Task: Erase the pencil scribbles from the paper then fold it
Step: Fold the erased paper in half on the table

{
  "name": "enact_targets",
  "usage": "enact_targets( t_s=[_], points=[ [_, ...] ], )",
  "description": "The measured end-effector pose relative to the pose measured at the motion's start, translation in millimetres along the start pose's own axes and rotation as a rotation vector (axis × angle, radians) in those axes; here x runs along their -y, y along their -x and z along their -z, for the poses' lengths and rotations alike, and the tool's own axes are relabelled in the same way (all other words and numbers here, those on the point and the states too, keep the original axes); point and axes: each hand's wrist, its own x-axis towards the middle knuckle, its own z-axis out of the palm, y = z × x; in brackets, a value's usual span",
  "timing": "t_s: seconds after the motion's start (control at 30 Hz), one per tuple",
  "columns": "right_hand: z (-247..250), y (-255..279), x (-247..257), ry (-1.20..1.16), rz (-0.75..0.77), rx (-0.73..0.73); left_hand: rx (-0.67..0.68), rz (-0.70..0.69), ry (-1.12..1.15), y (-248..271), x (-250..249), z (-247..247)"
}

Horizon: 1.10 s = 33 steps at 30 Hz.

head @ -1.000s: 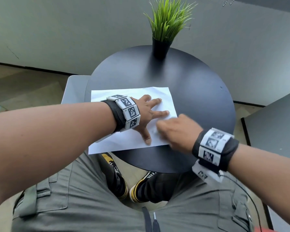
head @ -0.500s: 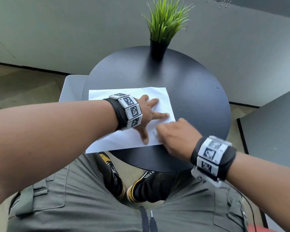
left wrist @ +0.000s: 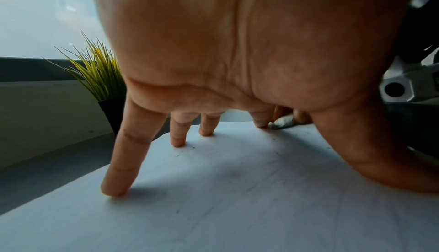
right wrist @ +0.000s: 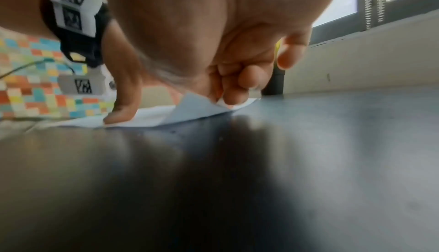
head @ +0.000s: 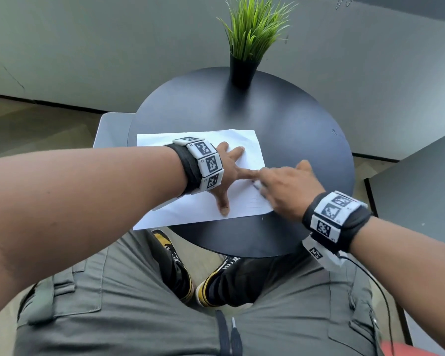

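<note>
Now the paper [head: 190, 209] lies flat on the round black table [head: 293, 140], its near left corner hanging past the rim. The left hand [head: 226, 173] is spread, straight fingers [left wrist: 123, 162] pressing the sheet down. The right hand [head: 285, 186] is curled round a small eraser [left wrist: 283, 121], pinched at the fingertips and touching the paper's right edge beside the left forefinger. Half a second ago it worked nearer the bottom edge; it has since slid up toward the middle. Faint pencil lines [head: 256, 201] remain below it, so erasing is probably unfinished and folding has not begun. A potted grass plant [head: 252, 34] stands at the far rim.
</note>
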Motion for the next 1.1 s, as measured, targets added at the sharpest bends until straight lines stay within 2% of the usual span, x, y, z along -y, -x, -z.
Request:
enact_targets(
  t_s=[0.03,0.13,0.17,0.27,0.33,0.4,0.53,0.57,0.7,0.77,0.87,0.9,1.0,1.03,1.1],
  points=[
    [0,3,6,0.019,0.014,-0.014,0.000,0.004,-0.002,0,0,0],
    [-7,24,37,0.015,0.211,0.018,0.005,0.008,-0.038,-2,-4,1],
    [-5,26,35,0.023,0.212,0.027,0.011,0.011,-0.042,-2,-5,2],
    [0,11,0,-0.050,-0.013,0.066,0.025,0.003,-0.021,-1,-5,5],
    [-1,5,-13,-0.071,-0.079,0.048,0.023,0.014,0.003,-2,-4,4],
    [-4,7,-6,-0.053,-0.061,0.024,0.003,0.031,0.037,-3,-5,0],
    [-7,30,33,0.047,0.144,-0.011,-0.051,0.031,0.016,1,-11,-7],
    [-6,31,31,0.036,0.152,-0.011,-0.054,0.025,0.014,1,-12,-6],
    [-1,11,0,-0.001,-0.049,0.020,-0.058,0.024,0.039,-2,-10,-4],
    [-4,14,11,0.044,-0.020,-0.002,-0.050,0.023,0.024,-2,-10,-3],
    [-10,33,35,0.047,0.141,0.026,-0.058,0.016,-0.014,-4,-12,-2],
    [-8,31,29,0.043,0.131,0.018,-0.056,0.016,-0.014,-4,-12,-1],
    [-2,10,-3,0.035,-0.028,-0.007,-0.060,0.009,0.013,-5,-11,-2],
    [-3,8,-4,0.052,-0.034,-0.014,-0.061,0.010,0.007,-5,-11,-2],
    [-5,19,18,0.097,0.059,0.034,-0.059,0.011,-0.012,-5,-11,-3]
  ],
)
